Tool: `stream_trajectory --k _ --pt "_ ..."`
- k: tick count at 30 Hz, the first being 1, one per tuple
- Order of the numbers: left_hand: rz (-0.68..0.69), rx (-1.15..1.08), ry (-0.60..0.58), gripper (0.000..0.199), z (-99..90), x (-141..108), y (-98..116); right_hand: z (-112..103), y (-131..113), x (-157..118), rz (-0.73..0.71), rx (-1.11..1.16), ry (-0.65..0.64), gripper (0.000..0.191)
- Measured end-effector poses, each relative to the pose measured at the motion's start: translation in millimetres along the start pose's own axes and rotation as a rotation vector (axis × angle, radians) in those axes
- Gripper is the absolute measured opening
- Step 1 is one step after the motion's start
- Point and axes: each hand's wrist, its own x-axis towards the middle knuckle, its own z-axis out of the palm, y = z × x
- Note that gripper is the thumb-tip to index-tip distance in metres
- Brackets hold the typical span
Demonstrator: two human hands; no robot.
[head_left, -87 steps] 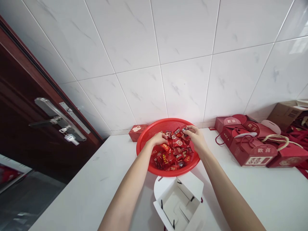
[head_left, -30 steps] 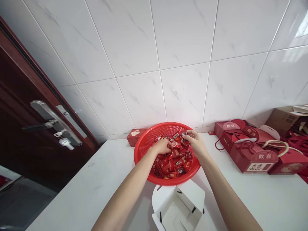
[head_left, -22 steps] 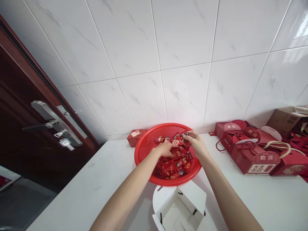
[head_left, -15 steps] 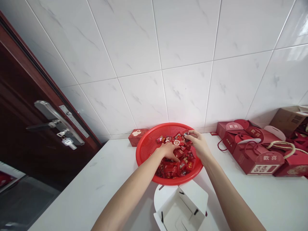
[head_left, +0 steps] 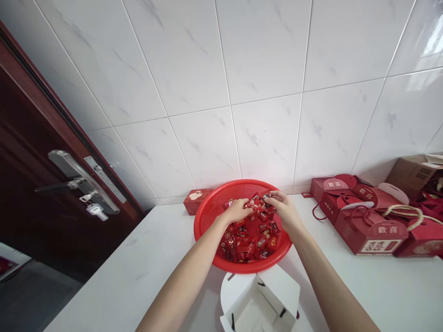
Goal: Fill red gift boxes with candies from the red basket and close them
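Note:
A red plastic basket (head_left: 204,226) holds many candies in shiny red wrappers (head_left: 246,246). My left hand (head_left: 237,212) reaches into its back half, thumb and fingers closed on a red-wrapped candy (head_left: 254,206). At the basket's right rim, my right hand (head_left: 284,210) pinches a small dark, shiny wrapped candy (head_left: 266,196). The two hands are close together above the pile. In front of the basket stands an opened white-lined gift box (head_left: 242,295), its flaps spread and its visible inside bare; the frame cuts off its near end.
Several red gift boxes (head_left: 372,233) with rope handles stand at the right on the white counter (head_left: 155,258). A brown carton (head_left: 408,175) is behind them. One small red box (head_left: 195,201) sits left of the basket. A dark door with keys (head_left: 97,210) is at the left.
My left hand has drawn its fingers in around a red-wrapped candy and moved toward the back of the pile. My right hand still holds its dark candy near the rim.

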Motion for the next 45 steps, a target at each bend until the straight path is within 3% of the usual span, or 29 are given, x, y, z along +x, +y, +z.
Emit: stream_trajectory --k 6,14,19,24,28,32,37,45 --pt "0.011 -0.067 -0.020 0.010 -0.9 -1.6 -2.2 -0.7 0.5 0.7 -0.020 -0.007 -0.033 0.029" --pt "0.054 -0.172 0.014 0.041 -2.0 1.9 -10.3 -0.9 2.6 -0.9 -0.016 -0.031 -0.026 0.026" --pt "0.047 -0.126 0.000 0.042 -3.7 -0.3 -8.6 -1.5 2.6 -0.3 -0.004 -0.039 -0.034 0.027" --pt "-0.049 -0.004 -0.057 0.039 -4.8 -2.7 -3.7 -0.2 1.0 -0.2 -0.003 -0.039 -0.026 0.029" --pt "-0.159 0.062 0.019 0.035 -8.3 0.5 -10.4 0.3 -1.3 -1.1 0.022 -0.036 -0.018 0.029" --pt "-0.354 0.148 0.084 0.034 -15.8 -0.1 -19.6 -0.1 -2.2 -0.9 0.016 -0.015 -0.013 0.028" --pt "-0.528 0.200 -0.030 0.027 -21.4 -7.7 -18.2 -0.5 -2.6 -1.0 0.022 -0.008 -0.023 0.031" --pt "-0.611 0.186 -0.158 0.041 -22.1 -7.0 -19.1 -0.5 -3.1 -2.2 0.023 -0.032 -0.022 0.030"
